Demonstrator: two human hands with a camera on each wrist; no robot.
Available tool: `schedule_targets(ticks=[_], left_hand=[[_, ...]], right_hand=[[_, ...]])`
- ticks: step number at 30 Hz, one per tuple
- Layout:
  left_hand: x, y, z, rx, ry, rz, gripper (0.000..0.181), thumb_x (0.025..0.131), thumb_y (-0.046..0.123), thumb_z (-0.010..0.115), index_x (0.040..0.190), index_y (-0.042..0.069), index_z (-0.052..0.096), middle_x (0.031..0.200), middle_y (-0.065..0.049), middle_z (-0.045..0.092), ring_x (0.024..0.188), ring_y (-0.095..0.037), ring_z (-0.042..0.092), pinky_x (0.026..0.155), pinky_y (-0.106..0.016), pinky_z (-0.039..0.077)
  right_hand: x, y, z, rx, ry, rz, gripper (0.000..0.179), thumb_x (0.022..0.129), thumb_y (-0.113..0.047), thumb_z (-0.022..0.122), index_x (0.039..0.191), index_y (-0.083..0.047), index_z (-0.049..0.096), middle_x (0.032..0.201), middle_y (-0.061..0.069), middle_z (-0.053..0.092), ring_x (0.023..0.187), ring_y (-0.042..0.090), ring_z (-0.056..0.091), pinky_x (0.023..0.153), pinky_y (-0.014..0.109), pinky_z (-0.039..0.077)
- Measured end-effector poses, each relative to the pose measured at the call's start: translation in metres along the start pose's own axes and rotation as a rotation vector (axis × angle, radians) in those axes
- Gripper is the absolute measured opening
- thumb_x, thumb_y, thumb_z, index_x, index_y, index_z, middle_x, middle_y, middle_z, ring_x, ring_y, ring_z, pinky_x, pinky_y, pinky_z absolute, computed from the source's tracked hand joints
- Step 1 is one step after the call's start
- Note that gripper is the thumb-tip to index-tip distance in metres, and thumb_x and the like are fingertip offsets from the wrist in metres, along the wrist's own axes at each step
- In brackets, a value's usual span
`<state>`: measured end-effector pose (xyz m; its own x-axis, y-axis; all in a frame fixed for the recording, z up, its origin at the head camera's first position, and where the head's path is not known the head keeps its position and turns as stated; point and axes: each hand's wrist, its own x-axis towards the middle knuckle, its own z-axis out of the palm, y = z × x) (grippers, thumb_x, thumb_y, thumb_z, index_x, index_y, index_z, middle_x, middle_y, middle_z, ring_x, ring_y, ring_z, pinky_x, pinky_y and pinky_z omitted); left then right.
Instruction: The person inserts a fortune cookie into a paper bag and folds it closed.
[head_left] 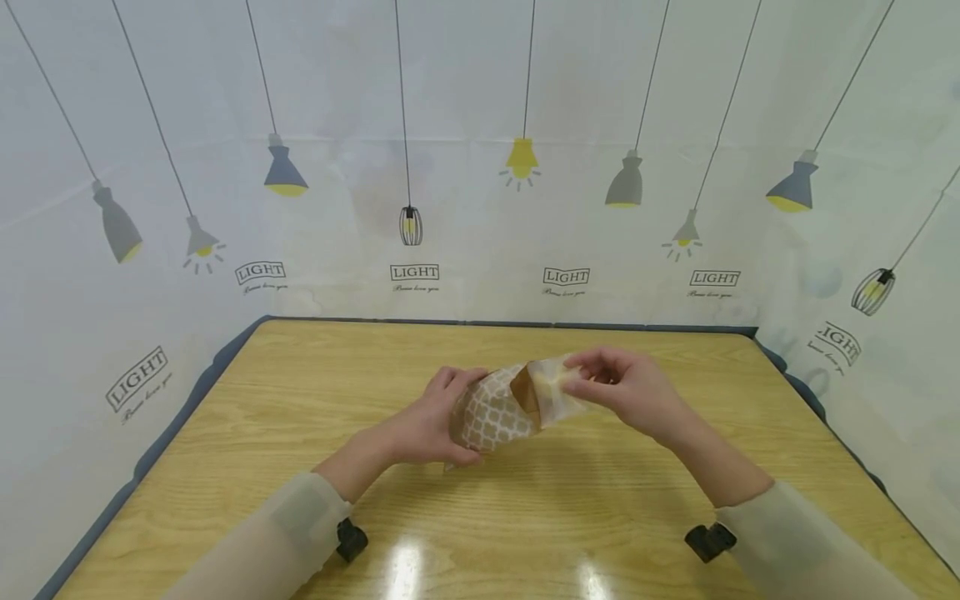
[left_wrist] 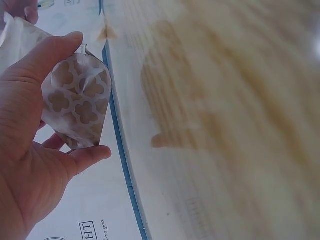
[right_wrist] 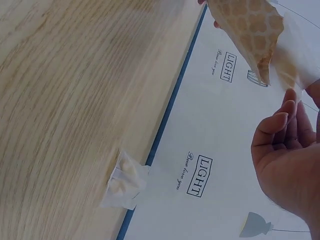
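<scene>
My left hand (head_left: 435,417) grips a brown paper bag (head_left: 491,408) with a white lattice pattern, thumb on the near side and fingers around the far side. The bag is tilted, its torn-looking brown mouth facing right. Out of that mouth sticks a translucent white packet (head_left: 553,390) with something pale yellow inside. The thumb and fingers of my right hand (head_left: 637,392) pinch the packet's right end. In the left wrist view the bag's folded end (left_wrist: 82,100) shows between thumb and fingers. The part of the packet inside the bag is hidden.
A small white packet (right_wrist: 125,182) shows low in the right wrist view, overlapping the table's edge there. The wooden table (head_left: 337,367) stretches under both hands. A white sheet printed with lamps (head_left: 465,167) stands around its back and sides.
</scene>
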<state>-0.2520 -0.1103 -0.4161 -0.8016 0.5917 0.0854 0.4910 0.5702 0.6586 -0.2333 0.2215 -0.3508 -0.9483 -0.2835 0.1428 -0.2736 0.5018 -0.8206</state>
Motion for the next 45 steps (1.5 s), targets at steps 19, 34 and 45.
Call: schedule_targets(ticks=[19, 34, 45], left_hand=[[0.000, -0.001, 0.001, -0.013, -0.003, 0.000, 0.118, 0.080, 0.024, 0.100, 0.171, 0.022, 0.026, 0.156, -0.016, 0.036, 0.147, -0.036, 0.042, 0.125, -0.062, 0.043], [0.001, 0.001, 0.003, -0.014, -0.007, 0.008, 0.117, 0.079, 0.022, 0.100, 0.171, 0.021, 0.028, 0.155, -0.016, 0.037, 0.145, -0.036, 0.043, 0.124, -0.061, 0.044], [0.002, 0.002, 0.003, -0.012, -0.012, 0.010, 0.118, 0.080, 0.024, 0.100, 0.172, 0.022, 0.026, 0.156, -0.017, 0.036, 0.145, -0.036, 0.044, 0.123, -0.061, 0.045]], right_hand=[[0.001, 0.005, 0.013, 0.018, -0.069, -0.098, 0.027, 0.103, -0.017, 0.078, 0.129, -0.009, 0.076, 0.102, 0.011, 0.074, 0.072, 0.010, 0.057, 0.059, 0.026, 0.047], [0.003, 0.011, 0.022, -0.036, -0.058, -0.120, 0.032, 0.098, -0.018, 0.084, 0.129, -0.014, 0.077, 0.102, 0.007, 0.062, 0.066, 0.008, 0.048, 0.054, 0.023, 0.044], [0.002, 0.009, 0.025, -0.034, -0.065, -0.114, 0.035, 0.102, -0.020, 0.080, 0.136, -0.013, 0.075, 0.102, 0.008, 0.058, 0.065, 0.009, 0.046, 0.054, 0.024, 0.043]])
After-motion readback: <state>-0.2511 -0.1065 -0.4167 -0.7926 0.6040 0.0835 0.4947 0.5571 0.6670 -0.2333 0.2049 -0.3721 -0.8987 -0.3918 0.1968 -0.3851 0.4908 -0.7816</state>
